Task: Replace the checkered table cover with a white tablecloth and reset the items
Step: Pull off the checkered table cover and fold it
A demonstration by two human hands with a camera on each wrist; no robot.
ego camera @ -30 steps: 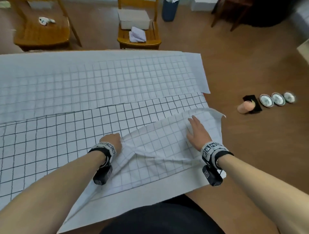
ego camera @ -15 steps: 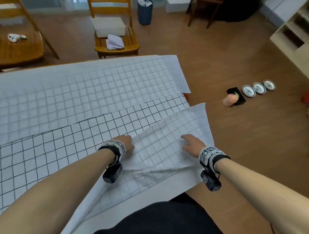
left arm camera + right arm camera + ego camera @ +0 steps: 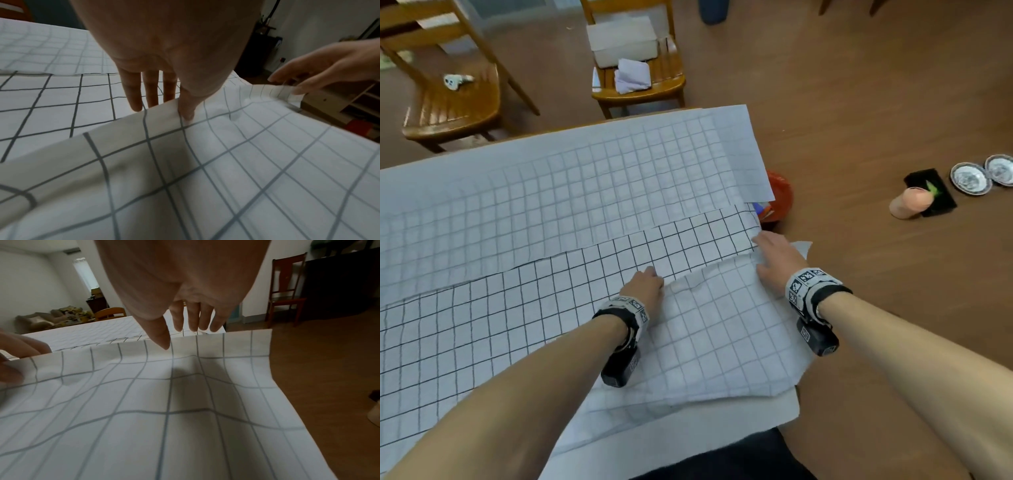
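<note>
Mid-fold on the checkered cover (image 3: 524, 308), spread over the table (image 3: 558, 132). Carried further across than a second ago, the near flap (image 3: 722, 335), pale underside up, with its free edge no longer slanting but running almost parallel to the far flap (image 3: 551, 192), already turned in. Only a narrowing band of dark grid left between the two.

Further forward too, the left hand (image 3: 643, 286) and right hand (image 3: 774, 260), each clamped on that free edge: thumb on top, fingers (image 3: 133, 97) tucked beneath, fairly straight. Stiff like paper, by the look of it, holding a shallow bulge between the two grips.

Probably one more push to meet the far flap, then lifting the whole thing off. Waiting on the chair (image 3: 671, 84), a folded white cloth (image 3: 631, 77), likely the replacement. Parked on the floor, well apart from the table, the plates (image 3: 971, 178) and cup (image 3: 909, 204).
</note>
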